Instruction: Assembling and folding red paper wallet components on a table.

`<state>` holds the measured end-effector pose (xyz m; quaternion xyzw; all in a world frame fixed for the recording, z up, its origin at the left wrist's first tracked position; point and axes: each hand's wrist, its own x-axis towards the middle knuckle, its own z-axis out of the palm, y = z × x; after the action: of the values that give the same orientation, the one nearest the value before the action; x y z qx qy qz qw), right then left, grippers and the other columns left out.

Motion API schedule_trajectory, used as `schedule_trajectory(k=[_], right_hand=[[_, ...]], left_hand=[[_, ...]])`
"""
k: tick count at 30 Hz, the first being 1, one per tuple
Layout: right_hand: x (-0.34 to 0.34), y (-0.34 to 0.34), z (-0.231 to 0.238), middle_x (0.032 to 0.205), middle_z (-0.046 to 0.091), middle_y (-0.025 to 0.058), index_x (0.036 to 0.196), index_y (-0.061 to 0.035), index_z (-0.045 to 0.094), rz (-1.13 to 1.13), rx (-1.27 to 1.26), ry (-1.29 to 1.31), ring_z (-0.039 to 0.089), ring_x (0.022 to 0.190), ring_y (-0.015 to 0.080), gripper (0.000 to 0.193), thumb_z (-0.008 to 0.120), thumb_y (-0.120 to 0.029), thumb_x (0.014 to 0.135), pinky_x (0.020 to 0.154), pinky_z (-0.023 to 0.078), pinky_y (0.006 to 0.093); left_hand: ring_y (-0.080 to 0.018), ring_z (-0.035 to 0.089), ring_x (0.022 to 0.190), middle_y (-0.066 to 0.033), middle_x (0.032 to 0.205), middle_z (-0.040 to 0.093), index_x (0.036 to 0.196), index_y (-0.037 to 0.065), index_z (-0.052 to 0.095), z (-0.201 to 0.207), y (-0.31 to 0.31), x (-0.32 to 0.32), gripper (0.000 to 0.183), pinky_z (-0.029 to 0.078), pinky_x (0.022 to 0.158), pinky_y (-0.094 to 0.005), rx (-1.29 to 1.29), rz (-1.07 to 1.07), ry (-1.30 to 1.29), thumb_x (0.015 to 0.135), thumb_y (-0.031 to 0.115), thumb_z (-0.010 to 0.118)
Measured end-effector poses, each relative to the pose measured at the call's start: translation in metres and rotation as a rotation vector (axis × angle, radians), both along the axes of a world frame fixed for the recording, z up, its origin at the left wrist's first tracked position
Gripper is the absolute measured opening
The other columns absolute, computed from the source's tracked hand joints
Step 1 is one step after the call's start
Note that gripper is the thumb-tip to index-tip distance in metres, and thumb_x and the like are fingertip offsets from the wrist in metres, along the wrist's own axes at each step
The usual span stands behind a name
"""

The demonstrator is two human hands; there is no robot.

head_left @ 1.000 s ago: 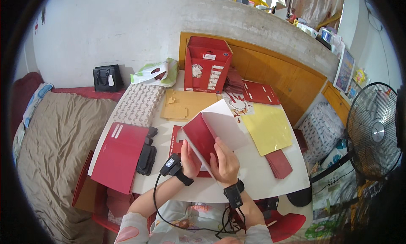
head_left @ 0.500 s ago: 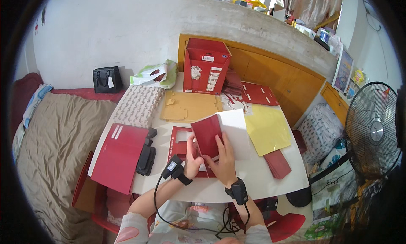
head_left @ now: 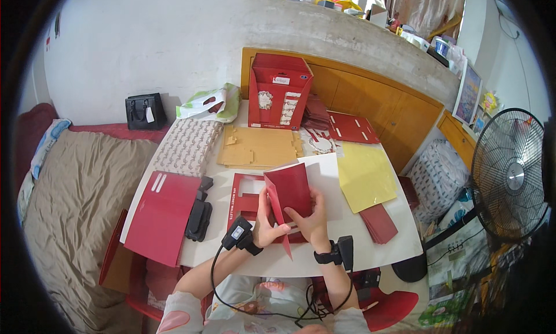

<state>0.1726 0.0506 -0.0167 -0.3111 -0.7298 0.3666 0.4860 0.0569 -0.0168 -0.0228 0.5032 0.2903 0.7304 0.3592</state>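
Note:
A red folded card wallet (head_left: pixel 292 186) stands tilted between my hands above the middle of the table, its left panel splayed from the rest. My left hand (head_left: pixel 268 221) grips that left panel, thumb pointing right across its lower part. My right hand (head_left: pixel 311 215) wraps the right edge, its thumb on the inner face. Just under my hands, partly hidden, is a flat red printed card with cut-out windows (head_left: pixel 236 211). White sheets (head_left: pixel 325 175) lie behind the wallet. A stack of dark red wallets (head_left: pixel 379 224) rests to the right.
A tall red display box (head_left: pixel 281 94) stands at the back. Tan card pieces (head_left: pixel 258 146), a yellow sheet (head_left: pixel 366 177), a patterned stack (head_left: pixel 188 146) and large red cards (head_left: pixel 162 215) cover parts of the table. Black devices (head_left: pixel 198 218) sit left; a fan (head_left: pixel 512 177) stands right.
The wallet has turned more upright, and its left panel has spread away with its lower corner hanging down. My right hand has shifted right and down, its thumb now on the inner face.

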Motion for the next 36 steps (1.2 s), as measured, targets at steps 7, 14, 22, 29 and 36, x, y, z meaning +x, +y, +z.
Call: schedule_trajectory(k=[7,14,22,29,36], right_hand=[[0.002,-0.004,0.009,0.081,0.06,0.0132,0.092,0.0017,0.051,-0.036,0.104,0.167,0.059,0.071,0.0226,0.027,0.067,-0.007,0.072,0.065,0.047,0.0295],[0.031,0.003,0.015,0.11,0.05,0.0091,0.114,0.0013,0.041,-0.24,0.219,0.683,0.049,0.095,0.0146,0.036,0.056,-0.003,0.081,0.083,0.04,0.0273],[0.053,0.008,0.036,0.103,0.052,0.0055,0.11,-0.0077,0.047,-0.065,-0.608,0.896,0.051,0.093,0.0156,0.033,0.054,-0.026,0.084,0.075,0.044,0.0311],[0.034,0.014,0.02,0.107,0.055,0.0089,0.111,0.0022,0.048,0.28,-0.468,0.453,0.052,0.095,0.0137,0.035,0.06,-0.01,0.08,0.085,0.04,0.0265],[0.013,0.011,-0.001,0.095,0.059,0.0136,0.099,0.0031,0.046,0.058,-0.113,0.16,0.057,0.085,0.0184,0.03,0.062,-0.01,0.078,0.074,0.046,0.0293]], left_hand=[[-0.0239,0.037,0.115,-0.0153,0.123,0.036,0.131,0.001,0.012,-0.004,0.003,-0.009,0.089,0.031,0.096,-0.0361,-0.065,0.132,-0.046,0.067,0.026,0.069],[-0.0222,0.04,0.112,-0.0141,0.12,0.039,0.126,0.002,0.022,0.001,0.014,-0.02,0.064,0.033,0.095,-0.0355,-0.045,0.162,-0.358,0.077,0.02,0.059],[-0.0208,0.043,0.107,-0.0104,0.114,0.044,0.122,0.004,0.031,-0.018,0.026,-0.042,0.056,0.036,0.092,-0.0351,-0.208,0.133,-0.604,0.081,0.035,0.053],[-0.017,0.04,0.113,-0.0095,0.122,0.043,0.127,-0.001,0.029,-0.001,0.02,-0.024,0.066,0.031,0.096,-0.031,-0.172,-0.152,-0.27,0.081,0.039,0.053],[-0.0178,0.038,0.116,-0.0103,0.123,0.041,0.129,0.0,0.026,-0.009,0.018,-0.022,0.069,0.029,0.097,-0.0305,-0.146,-0.226,-0.214,0.081,0.042,0.053]])
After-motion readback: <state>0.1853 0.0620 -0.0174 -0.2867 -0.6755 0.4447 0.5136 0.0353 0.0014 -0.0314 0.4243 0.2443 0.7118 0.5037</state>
